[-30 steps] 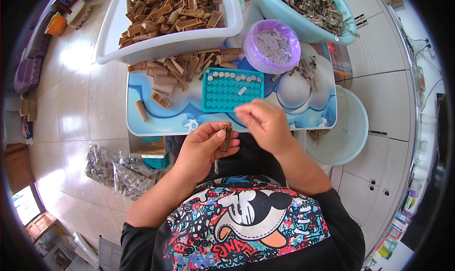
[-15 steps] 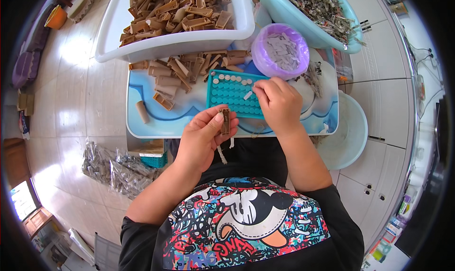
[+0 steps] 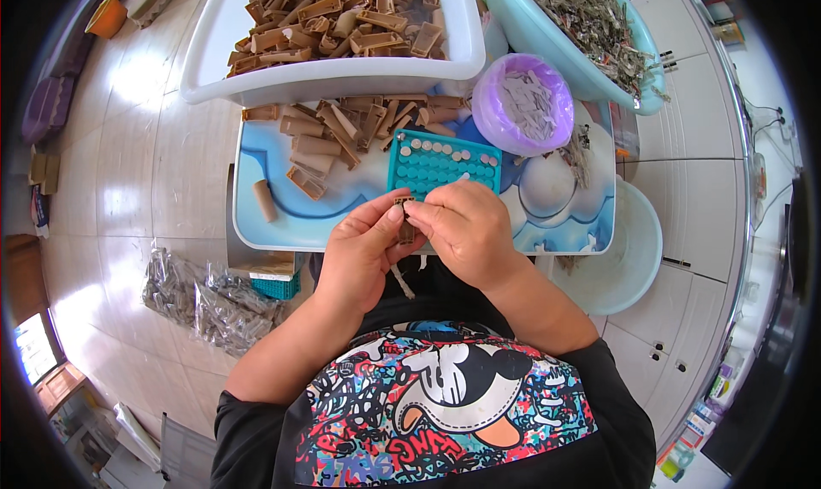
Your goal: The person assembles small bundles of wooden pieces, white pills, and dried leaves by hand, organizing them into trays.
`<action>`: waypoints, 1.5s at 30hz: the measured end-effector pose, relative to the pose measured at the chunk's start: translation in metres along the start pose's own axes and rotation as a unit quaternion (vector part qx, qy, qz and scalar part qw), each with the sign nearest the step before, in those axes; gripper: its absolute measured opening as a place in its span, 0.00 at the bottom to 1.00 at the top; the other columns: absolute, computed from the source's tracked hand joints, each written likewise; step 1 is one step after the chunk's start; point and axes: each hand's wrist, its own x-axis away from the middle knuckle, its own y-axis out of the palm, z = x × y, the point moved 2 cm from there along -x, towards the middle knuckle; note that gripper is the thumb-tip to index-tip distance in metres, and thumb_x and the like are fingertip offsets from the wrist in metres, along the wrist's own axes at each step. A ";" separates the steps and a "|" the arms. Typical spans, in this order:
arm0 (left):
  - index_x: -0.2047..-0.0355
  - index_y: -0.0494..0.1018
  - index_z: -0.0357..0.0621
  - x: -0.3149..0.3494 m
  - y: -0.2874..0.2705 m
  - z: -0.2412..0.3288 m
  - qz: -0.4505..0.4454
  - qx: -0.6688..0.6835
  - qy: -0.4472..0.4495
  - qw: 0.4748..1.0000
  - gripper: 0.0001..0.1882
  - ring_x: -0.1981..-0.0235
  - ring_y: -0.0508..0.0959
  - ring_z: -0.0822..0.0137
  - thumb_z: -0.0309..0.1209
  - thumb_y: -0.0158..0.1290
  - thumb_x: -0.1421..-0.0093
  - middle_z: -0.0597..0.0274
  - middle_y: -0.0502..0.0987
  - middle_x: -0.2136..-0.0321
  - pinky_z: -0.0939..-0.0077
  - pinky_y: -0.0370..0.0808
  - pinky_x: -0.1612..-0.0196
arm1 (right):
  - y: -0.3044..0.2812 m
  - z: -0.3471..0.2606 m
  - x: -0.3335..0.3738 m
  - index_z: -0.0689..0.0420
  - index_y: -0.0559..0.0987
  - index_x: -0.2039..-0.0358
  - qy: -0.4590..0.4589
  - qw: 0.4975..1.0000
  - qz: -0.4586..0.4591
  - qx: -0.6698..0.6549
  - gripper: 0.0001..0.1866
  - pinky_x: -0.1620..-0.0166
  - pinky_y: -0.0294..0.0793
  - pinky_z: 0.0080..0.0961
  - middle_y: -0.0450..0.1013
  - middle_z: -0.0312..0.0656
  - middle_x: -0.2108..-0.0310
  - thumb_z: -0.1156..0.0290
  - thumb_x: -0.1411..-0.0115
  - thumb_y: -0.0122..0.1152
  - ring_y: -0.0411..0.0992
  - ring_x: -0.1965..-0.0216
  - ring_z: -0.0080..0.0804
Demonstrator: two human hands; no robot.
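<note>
My left hand [image 3: 359,249] is closed around a small brown plastic case [image 3: 406,235], held upright in front of the table edge. My right hand [image 3: 470,222] meets it there, thumb and fingertips pinched at the case's upper part. Whatever lies between those fingertips is too small and covered to make out. A small white piece [image 3: 464,177] shows just above the right knuckles; I cannot tell whether it is held or lies on the tray. Beyond the hands is a teal tray [image 3: 393,168] of round pockets, with several small pale discs [image 3: 436,147] along its far rows.
Loose brown cases [image 3: 312,145] lie on the blue-and-white table [image 3: 299,224], left of the tray. Behind stands a white bin [image 3: 333,71] heaped with more. A purple-lined tub [image 3: 485,117] of white strips and a blue basin [image 3: 560,53] of scraps are at the right. Bagged pieces [image 3: 214,305] sit on the floor.
My right hand has come from the tray down and left to the brown case in my left hand. The left hand stays nearly in place. The view has shifted slightly.
</note>
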 end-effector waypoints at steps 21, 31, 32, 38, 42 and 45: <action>0.49 0.65 0.35 0.004 -0.007 0.014 0.027 -0.004 0.015 1.000 0.17 0.59 0.77 0.65 0.31 0.46 0.36 0.53 0.75 0.58 0.73 0.77 0.56 | 0.021 0.029 -0.055 0.56 0.78 0.77 0.137 0.986 -0.035 0.093 0.04 0.74 0.70 0.28 0.72 0.37 0.77 0.72 0.54 0.65 0.72 0.75 0.37; 0.51 0.67 0.34 0.001 -0.012 0.010 0.012 0.021 0.020 0.999 0.16 0.63 0.77 0.69 0.29 0.47 0.37 0.58 0.76 0.62 0.74 0.77 0.57 | 0.009 -0.003 -0.028 0.56 0.75 0.78 -0.005 1.000 -0.019 -0.009 0.06 0.76 0.67 0.28 0.70 0.35 0.78 0.75 0.57 0.65 0.69 0.77 0.34; 0.51 0.67 0.35 0.001 -0.012 0.009 0.009 0.012 0.024 1.000 0.16 0.62 0.77 0.70 0.30 0.47 0.36 0.59 0.76 0.62 0.75 0.77 0.57 | 0.010 -0.003 -0.027 0.56 0.76 0.78 -0.014 1.000 -0.020 -0.006 0.06 0.75 0.67 0.28 0.70 0.34 0.78 0.76 0.57 0.65 0.69 0.77 0.33; 0.52 0.68 0.34 0.002 -0.009 0.010 0.022 0.017 0.024 0.999 0.15 0.64 0.78 0.69 0.29 0.48 0.37 0.59 0.76 0.63 0.74 0.77 0.57 | 0.014 0.000 -0.022 0.56 0.76 0.77 -0.032 0.999 0.004 -0.006 0.07 0.75 0.68 0.28 0.70 0.35 0.77 0.76 0.58 0.66 0.70 0.76 0.33; 0.51 0.67 0.36 0.002 -0.010 0.010 0.013 -0.004 0.024 1.000 0.15 0.62 0.78 0.70 0.31 0.47 0.36 0.60 0.76 0.63 0.74 0.77 0.57 | 0.014 0.001 -0.021 0.56 0.76 0.76 -0.031 0.999 0.001 -0.012 0.07 0.75 0.68 0.28 0.70 0.36 0.77 0.76 0.57 0.66 0.70 0.76 0.33; 0.51 0.67 0.36 0.002 -0.010 0.011 0.016 -0.003 0.021 1.000 0.16 0.62 0.78 0.70 0.31 0.47 0.37 0.60 0.76 0.62 0.74 0.77 0.56 | 0.016 0.003 -0.019 0.57 0.76 0.76 -0.023 1.000 0.013 -0.002 0.07 0.74 0.68 0.28 0.70 0.36 0.77 0.76 0.57 0.66 0.70 0.76 0.34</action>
